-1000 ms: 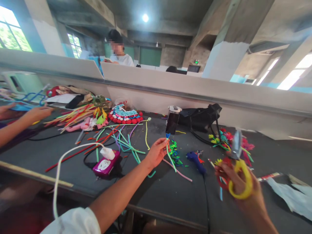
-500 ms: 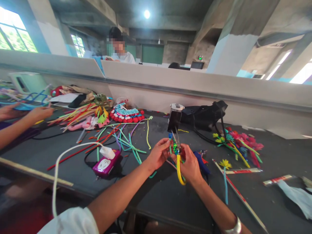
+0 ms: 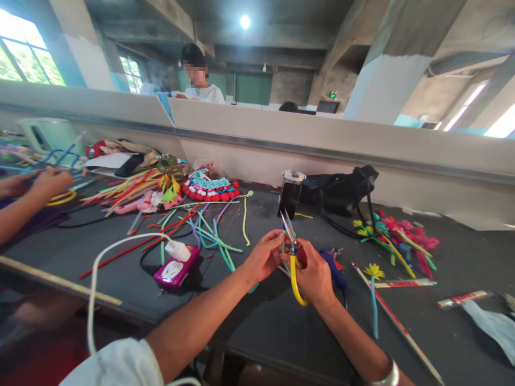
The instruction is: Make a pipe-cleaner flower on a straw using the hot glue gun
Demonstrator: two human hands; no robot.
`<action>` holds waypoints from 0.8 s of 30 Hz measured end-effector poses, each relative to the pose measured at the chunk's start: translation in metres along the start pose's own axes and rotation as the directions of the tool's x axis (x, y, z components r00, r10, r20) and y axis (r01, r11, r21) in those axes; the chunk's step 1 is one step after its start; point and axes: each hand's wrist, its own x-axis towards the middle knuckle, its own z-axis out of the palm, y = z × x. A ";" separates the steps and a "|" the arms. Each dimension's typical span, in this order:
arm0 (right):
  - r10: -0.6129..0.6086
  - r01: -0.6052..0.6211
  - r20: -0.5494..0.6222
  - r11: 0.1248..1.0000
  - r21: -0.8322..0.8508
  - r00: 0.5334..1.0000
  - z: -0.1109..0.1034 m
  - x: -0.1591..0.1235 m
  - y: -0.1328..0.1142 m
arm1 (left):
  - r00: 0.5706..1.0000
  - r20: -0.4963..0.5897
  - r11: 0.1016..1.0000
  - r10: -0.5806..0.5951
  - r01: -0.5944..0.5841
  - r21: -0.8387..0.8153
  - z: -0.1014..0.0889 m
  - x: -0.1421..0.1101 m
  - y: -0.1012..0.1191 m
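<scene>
My right hand [image 3: 314, 272] is closed around scissors [image 3: 295, 281] with yellow handles. Their metal blades point up and away, slightly parted. Just to the left, my left hand [image 3: 264, 254] pinches a small green and blue pipe-cleaner piece [image 3: 284, 244], partly hidden behind the blades and fingers. A dark phone [image 3: 288, 198] leans upright against a white-lidded container [image 3: 293, 175] beyond the blades. To the right of my right hand lies a dark blue tool-like object [image 3: 333, 271], partly covered.
Loose pipe cleaners [image 3: 215, 236] and a purple power socket [image 3: 177, 271] with a white cable lie left. Pipe-cleaner flowers [image 3: 418, 236], a black bag [image 3: 341, 190] and a yellow flower [image 3: 374, 271] are right. A co-worker's hands [image 3: 52, 185] work at far left.
The scissors have turned in my right hand, and their blades now cover more of the green and blue piece. The co-worker's hands at far left have shifted left.
</scene>
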 end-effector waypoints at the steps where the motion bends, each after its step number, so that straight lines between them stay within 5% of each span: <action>1: -0.002 0.002 0.001 1.000 0.002 1.000 0.000 0.000 0.000 | 1.000 0.005 1.000 -0.005 0.005 0.003 0.000 0.000 0.000; 24: -0.027 0.029 -0.038 0.998 0.047 0.999 0.004 -0.001 0.000 | 1.000 0.012 1.000 -0.021 0.021 -0.003 0.004 -0.001 -0.001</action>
